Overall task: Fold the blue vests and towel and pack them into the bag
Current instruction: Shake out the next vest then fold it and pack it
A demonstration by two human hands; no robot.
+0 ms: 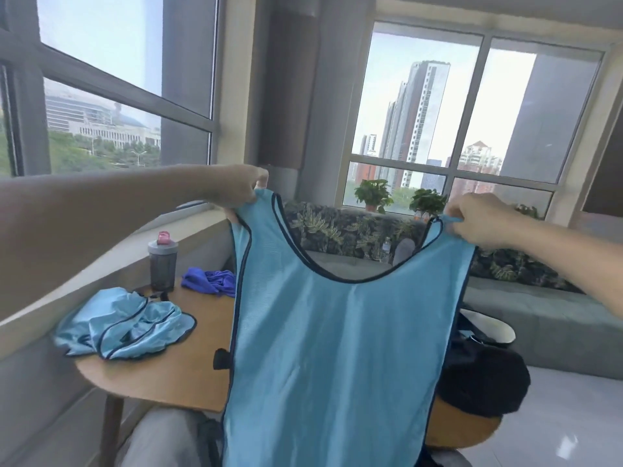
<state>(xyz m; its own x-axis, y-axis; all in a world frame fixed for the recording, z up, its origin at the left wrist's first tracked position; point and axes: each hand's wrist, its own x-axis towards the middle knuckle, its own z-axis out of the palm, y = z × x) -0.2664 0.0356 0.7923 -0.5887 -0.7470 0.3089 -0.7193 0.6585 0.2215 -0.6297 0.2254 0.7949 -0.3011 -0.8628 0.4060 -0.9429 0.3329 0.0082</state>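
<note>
While the blue vest [337,348] hangs spread above the surface [175,369], left hand [241,187] and right hand [478,220] each grip-pinch a shoulder strap: folding begins, so next it must lie flat. Beyond, black bag [482,379] at 3 o'clock, crumpled vest [124,325] at 9, towel [209,281] at 10

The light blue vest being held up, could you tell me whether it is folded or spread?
Spread: the light blue vest hangs flat at full length, the left hand and right hand each pinching a shoulder strap.
</note>
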